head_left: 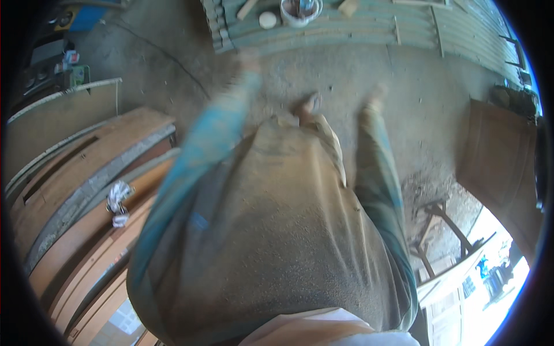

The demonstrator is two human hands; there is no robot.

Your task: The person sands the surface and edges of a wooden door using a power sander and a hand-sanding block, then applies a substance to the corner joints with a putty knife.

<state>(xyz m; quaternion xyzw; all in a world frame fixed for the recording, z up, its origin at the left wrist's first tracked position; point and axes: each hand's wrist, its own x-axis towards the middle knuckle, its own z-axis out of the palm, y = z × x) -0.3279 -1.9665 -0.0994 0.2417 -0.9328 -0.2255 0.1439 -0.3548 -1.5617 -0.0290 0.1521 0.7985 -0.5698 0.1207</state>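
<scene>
One bucket, contents unclear, stands on the sheet, toward its left edge. Left hand and right hand blur; their grip I cannot tell.

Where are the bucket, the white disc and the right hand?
Bucket [296, 23]: head view, on its outer wall.
White disc [267, 21]: head view, on its middle.
Right hand [378, 94]: head view, on its blurred middle.
</scene>
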